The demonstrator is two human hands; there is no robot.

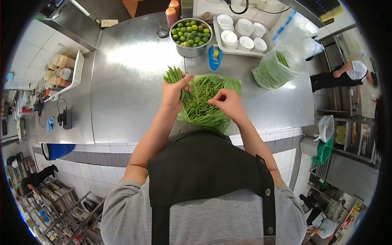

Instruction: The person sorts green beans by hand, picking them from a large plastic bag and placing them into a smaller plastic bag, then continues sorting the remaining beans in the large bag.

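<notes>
My left hand (176, 92) is closed around a bundle of long green beans (174, 75), whose ends stick up past the thumb. Just below and to the right sits an opened green-tinted plastic bag (233, 83), filled with short pieces of green bean (206, 92). Over the right part of the bag is my right hand (228, 102), thumb and forefinger pinched together close to the pieces. Whatever is between those fingertips is too small to make out.
A metal pot of limes (191, 34), a blue tape dispenser (214, 58) and a tray of white bowls (241, 36) line the counter's back. A clear bag of beans (277, 69) stands right. Bottles fill a white basket (75, 77) at left. A person (347, 75) stands far right.
</notes>
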